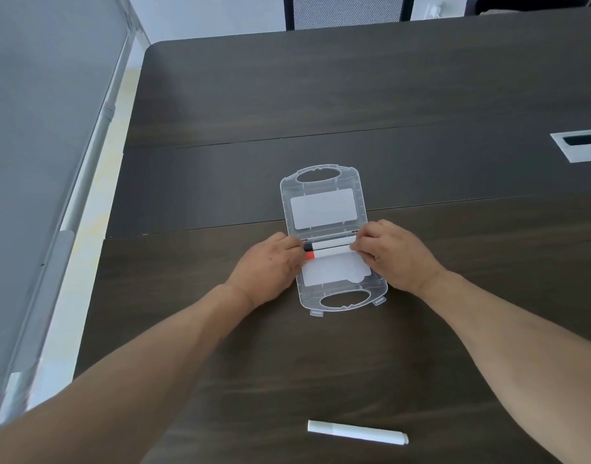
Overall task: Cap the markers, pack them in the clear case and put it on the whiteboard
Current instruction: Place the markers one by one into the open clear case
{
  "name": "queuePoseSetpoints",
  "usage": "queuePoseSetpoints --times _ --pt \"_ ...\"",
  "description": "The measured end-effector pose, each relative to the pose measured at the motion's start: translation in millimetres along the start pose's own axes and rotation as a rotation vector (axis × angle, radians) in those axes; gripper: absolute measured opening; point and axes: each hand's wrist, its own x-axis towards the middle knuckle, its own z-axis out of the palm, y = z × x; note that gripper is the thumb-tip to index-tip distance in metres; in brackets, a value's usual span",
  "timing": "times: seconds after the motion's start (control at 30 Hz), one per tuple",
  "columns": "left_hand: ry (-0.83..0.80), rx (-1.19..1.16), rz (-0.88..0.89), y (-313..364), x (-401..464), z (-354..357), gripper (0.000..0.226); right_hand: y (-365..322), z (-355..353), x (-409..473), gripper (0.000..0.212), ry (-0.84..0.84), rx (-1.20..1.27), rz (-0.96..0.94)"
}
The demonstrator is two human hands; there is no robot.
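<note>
The clear case (331,289) lies open flat on the dark table, lid half away from me, base half near me. Two white markers lie side by side in the base by the hinge: one with a black cap (327,246), one with a red cap (331,253). My left hand (270,266) pinches the capped ends. My right hand (391,256) holds the other ends. Both hands rest on the case sides. A third white marker (357,436) lies alone on the table close to me.
The dark wooden table (320,95) stretches ahead, with a cable slot (582,145) at the right. A grey whiteboard panel (36,128) with a metal frame stands at the left. A mesh chair (347,10) is behind the far edge.
</note>
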Motion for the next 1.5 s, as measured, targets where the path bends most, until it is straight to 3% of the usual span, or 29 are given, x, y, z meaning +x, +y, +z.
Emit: queuePoseSetpoints --times 0.13,0.43,0.8,1.0,1.1,1.23,1.43,1.5 --pt "0.023 0.026 0.017 1.6 2.1 -1.1 0.006 -1.3 1.4 2.2 0.012 0.030 0.012 0.013" --pt "-0.002 0.091 0.021 6.5 5.5 -6.6 0.004 -7.5 -4.3 2.2 0.013 0.003 0.016 0.087" --pt "0.023 0.070 -0.059 21.2 -11.0 -12.0 0.042 -26.2 -18.8 -19.7 0.021 0.053 0.045 0.101" --pt "0.213 0.034 -0.058 63.0 -43.3 -30.6 0.030 -58.6 -27.2 -64.1 0.017 0.102 0.096 -0.001" --pt "0.219 -0.047 0.019 94.8 -83.6 -28.1 0.025 -77.2 -27.4 -96.2 0.016 0.043 0.130 -0.044" --pt "0.011 -0.089 0.166 129.1 -136.1 -9.2 0.026 -98.6 -20.4 -133.1 0.023 -0.115 0.142 -0.076" --pt "-0.117 -0.065 0.154 147.4 -164.9 16.5 0.025 -114.8 -9.7 -165.6 0.054 -0.391 0.118 -0.052" --pt "-0.123 -0.068 0.128 147.6 -165.2 21.4 0.022 -117.4 -4.6 -171.8 0.052 -0.416 0.102 -0.081"
